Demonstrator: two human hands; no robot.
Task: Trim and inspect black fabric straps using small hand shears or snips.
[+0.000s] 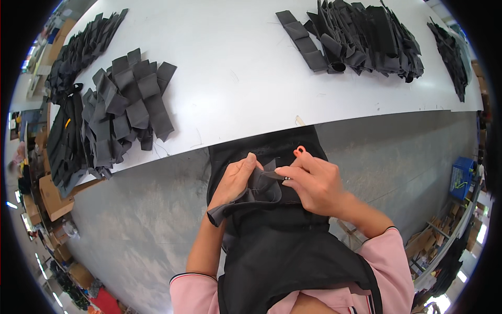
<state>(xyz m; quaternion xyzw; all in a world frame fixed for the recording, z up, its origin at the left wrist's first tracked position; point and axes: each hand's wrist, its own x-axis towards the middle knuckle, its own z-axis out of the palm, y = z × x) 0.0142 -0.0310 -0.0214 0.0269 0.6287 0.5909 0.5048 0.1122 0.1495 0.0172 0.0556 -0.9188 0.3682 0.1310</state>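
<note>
Over my lap, my left hand [236, 179] is closed on a dark grey fabric strip [265, 189], thumb up along its edge. The strip hangs in loose folds, one end trailing to the left below that hand. My right hand [316, 183] is closed around small scissors with an orange handle [299, 150]; a bit of metal shows under its fingers, and the rest is covered by the palm. Thumb and forefinger of this hand also pinch the strip's upper edge. Both hands are close together in front of my black apron [287, 246].
Ahead is a white table [225, 78]. At its left lie a pile of grey fabric strips [130, 99] and dark fabric pieces [65, 136]; at its right, a larger bundle of strips [366, 39]. A blue crate [462, 178] and cardboard boxes [55, 199] stand at the sides.
</note>
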